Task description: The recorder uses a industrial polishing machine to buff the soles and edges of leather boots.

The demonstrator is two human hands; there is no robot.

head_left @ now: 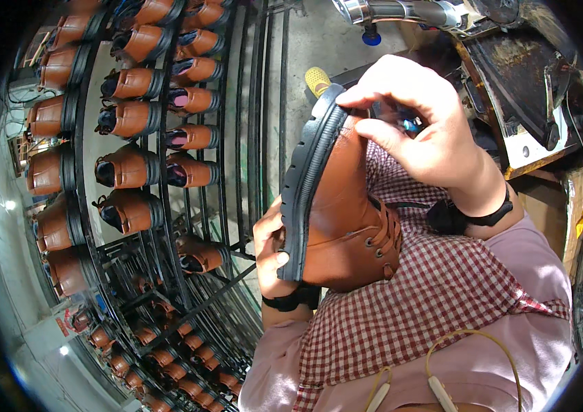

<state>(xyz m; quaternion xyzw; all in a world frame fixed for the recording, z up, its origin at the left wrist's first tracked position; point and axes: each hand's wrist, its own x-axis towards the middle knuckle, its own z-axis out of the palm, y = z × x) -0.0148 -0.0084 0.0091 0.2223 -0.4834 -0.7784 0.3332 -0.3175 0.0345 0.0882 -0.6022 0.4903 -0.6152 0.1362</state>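
A brown leather lace-up shoe is held on its side in front of my body, its black ridged sole facing left. My left hand is closed round the near end of the sole, thumb on the sole's edge and the other fingers partly hidden behind it. At the far end my right hand is closed, index finger and thumb pinching the shoe by the seam between sole and leather. A small blue and dark thing shows under its curled fingers; its kind is unclear. Eyelets and laces point toward my apron.
Racks with many similar brown shoes fill the left side. A dark, worn machine and a metal pipe-like part stand at the far right. A yellow clog shows on the floor beyond the shoe.
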